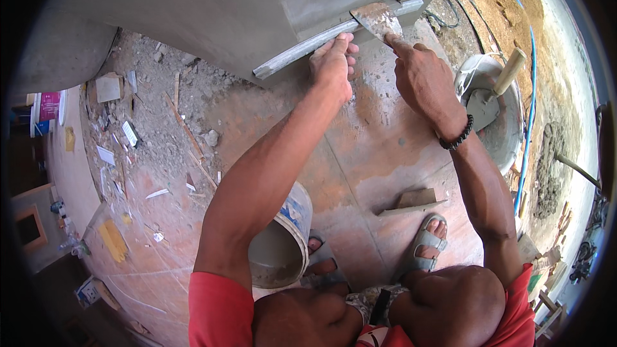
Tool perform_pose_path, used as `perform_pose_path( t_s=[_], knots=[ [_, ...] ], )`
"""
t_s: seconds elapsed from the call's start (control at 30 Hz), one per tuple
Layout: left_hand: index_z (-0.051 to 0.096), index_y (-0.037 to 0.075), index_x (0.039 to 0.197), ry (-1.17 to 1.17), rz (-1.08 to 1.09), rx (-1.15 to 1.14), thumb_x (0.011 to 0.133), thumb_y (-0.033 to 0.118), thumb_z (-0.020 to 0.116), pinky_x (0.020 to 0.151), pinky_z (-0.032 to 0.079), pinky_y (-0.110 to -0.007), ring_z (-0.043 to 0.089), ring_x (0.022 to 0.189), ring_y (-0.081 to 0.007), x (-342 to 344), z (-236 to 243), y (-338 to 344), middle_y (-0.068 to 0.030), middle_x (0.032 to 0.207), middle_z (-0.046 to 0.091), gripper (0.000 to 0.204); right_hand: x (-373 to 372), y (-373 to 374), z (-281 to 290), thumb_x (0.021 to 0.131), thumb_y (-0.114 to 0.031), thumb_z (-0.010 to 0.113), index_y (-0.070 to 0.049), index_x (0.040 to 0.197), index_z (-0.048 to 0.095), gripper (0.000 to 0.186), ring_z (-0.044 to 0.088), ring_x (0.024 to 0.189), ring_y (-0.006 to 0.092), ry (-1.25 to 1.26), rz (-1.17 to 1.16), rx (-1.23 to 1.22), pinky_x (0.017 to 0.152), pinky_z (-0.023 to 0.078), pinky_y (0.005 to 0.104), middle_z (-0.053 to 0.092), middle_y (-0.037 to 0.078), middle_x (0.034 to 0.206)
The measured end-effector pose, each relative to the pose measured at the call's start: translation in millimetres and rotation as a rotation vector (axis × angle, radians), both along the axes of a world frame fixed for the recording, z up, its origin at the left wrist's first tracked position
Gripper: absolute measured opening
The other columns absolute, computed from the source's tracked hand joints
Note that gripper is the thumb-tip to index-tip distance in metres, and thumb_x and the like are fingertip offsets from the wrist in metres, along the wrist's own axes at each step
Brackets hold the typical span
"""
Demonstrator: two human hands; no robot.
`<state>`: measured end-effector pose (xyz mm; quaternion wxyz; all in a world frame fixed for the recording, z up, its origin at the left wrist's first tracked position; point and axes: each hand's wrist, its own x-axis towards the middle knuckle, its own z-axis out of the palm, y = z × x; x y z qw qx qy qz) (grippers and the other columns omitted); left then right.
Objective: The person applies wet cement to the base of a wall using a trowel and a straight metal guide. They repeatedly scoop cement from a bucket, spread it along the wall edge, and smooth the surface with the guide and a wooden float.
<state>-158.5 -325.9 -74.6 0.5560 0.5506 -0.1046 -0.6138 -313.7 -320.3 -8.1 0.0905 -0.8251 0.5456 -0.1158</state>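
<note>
A long, pale, mortar-smeared batten [302,50] lies along the bottom of a grey plastered wall [212,13]. My left hand [334,64] is closed on the batten near its middle, thumb on top and fingers curled at the near side. In my right hand [427,80] is a scraper [379,20] with a broad flat blade, its handle mostly hidden by the fist. The blade lies at the batten, right of my left hand, with brownish-grey mortar smeared on it. Wet smears mark the floor tiles below.
At right stands a bucket [514,138] with a wooden-handled trowel [509,74] in it. Another bucket [305,209] of grey slurry tilts by my left foot. A plastering float [414,202] lies near my right foot. Rubble [173,83] and a blue hose [532,83] flank me.
</note>
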Motion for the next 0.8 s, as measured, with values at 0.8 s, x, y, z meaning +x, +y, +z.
perform_pose_path(
  t_s=[0.8],
  knots=[
    [0.063,0.006,0.107,-0.014,-0.006,0.01,0.096,0.025,0.056,0.055,0.037,-0.023,0.046,0.066,-0.0105,1.4,-1.5,-0.1,0.0002,0.081,0.055,0.023,-6.8,5.5,-21.2,0.087,-0.009,0.053,-0.013,0.129,0.055,0.042,0.062,0.065,0.0366,-0.064,0.0,-0.091,0.059,0.05,0.0454,0.057,0.019,0.081]
  ],
)
